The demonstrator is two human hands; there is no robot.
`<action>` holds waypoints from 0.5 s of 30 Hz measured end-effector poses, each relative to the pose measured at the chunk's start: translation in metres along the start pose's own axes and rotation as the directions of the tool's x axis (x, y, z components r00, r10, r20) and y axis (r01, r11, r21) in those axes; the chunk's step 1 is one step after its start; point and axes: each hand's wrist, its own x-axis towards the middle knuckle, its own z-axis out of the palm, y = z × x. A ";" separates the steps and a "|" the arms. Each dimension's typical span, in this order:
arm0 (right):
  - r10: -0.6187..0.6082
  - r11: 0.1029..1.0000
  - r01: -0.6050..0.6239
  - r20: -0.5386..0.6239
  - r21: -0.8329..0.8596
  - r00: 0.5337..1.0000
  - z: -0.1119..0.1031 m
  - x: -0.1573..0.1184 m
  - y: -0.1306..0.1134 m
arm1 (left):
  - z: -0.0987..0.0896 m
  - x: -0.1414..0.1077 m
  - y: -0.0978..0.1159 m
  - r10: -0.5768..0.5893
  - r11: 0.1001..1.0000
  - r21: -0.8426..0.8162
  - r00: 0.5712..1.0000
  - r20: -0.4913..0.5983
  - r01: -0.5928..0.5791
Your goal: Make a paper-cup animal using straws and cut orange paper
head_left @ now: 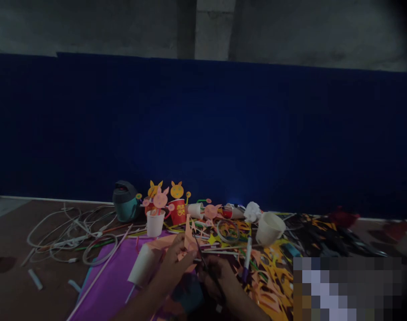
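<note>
My left hand [177, 263] is closed on a piece of orange paper [189, 232] that points upward. My right hand [218, 275] grips dark scissors [202, 255], whose blades point up beside the paper's right side. Just left of my left hand lies a white paper cup [143, 265] on its side, over purple paper [116, 272]. Behind stand a white cup [155, 223] with a pink animal figure [160, 199] and a red cup [178, 211] with an orange animal face [177, 191].
A teal and black container [125, 203] stands at the back left beside coiled white cable [69, 227]. To the right are a pale cup [270, 228], crumpled white paper [252, 211], a marker [247, 258] and orange paper scraps [270, 290]. A blue panel [203, 133] rises behind.
</note>
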 end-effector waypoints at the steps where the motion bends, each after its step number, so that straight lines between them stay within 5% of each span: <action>1: 0.012 1.000 -0.012 -0.006 0.008 1.000 0.000 0.000 0.001 | 0.000 0.000 -0.001 0.010 1.000 0.005 1.000 0.005 -0.010; 15: 0.073 0.996 -0.077 0.063 0.055 0.995 0.002 -0.007 -0.006 | 0.000 -0.001 -0.007 -0.051 0.997 0.058 0.999 -0.003 0.051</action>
